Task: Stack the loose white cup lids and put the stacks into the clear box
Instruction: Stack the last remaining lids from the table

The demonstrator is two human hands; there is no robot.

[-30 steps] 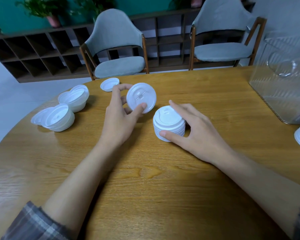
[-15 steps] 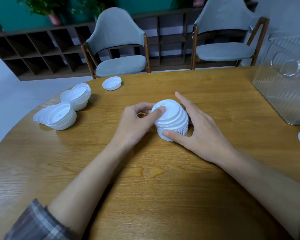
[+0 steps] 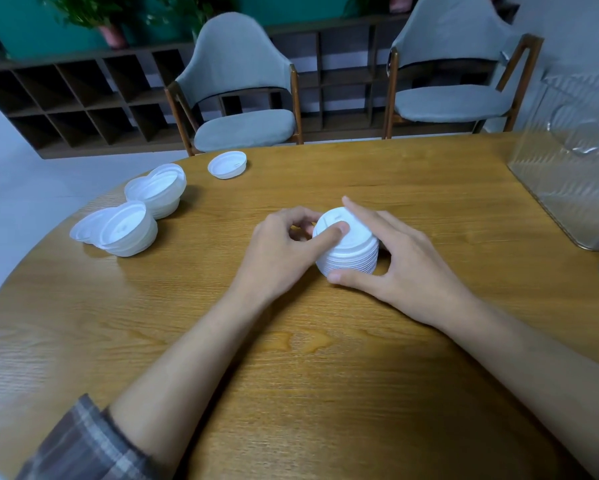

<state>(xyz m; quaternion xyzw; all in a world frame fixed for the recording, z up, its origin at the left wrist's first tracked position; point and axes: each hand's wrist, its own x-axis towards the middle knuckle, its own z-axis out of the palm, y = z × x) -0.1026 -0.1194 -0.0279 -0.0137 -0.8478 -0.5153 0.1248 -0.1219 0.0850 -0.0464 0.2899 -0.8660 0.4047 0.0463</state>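
Foreground: round table point(image 3: 325, 393) of light oak-grain wood, its far edge curved. Behind it are two chairs with grey padded seats and backs on brown wooden frames, one left of centre point(image 3: 242, 84), one to the right point(image 3: 450, 64), both facing the table. Along the back wall stands a low dark-brown open cubby shelf point(image 3: 83, 105). Teal wall point(image 3: 291, 8) above the shelf; pale wall point(image 3: 575, 36) at far right. Green leafy plant in a pink pot point(image 3: 112, 36) on the shelf top. Pale, smooth floor point(image 3: 21, 188). Light even and soft.
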